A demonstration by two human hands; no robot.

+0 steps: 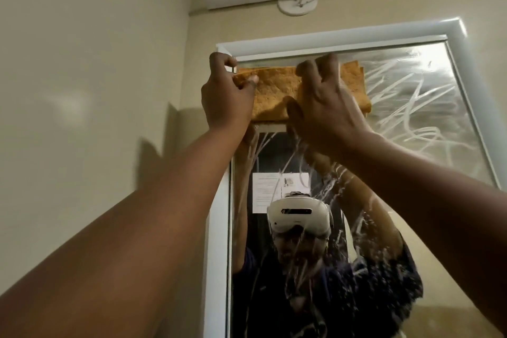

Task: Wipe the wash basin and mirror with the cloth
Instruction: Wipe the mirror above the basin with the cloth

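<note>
Head view: folded orange-tan terry cloth (277, 93) lay flat vs top-left of the white-framed wall mirror (411, 107), glass streaked w/ suds. Left hand (227, 96) pinched the cloth's left end, thumb over fingers; right hand (326, 101) pressed its middle, fingers spread & bent. Cloth looked soft, light, prob damp; best held at both ends. Basin not in view.

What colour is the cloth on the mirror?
Orange-tan. The folded rectangular cloth shows best in the head view, at the top of the white-framed mirror.
</note>
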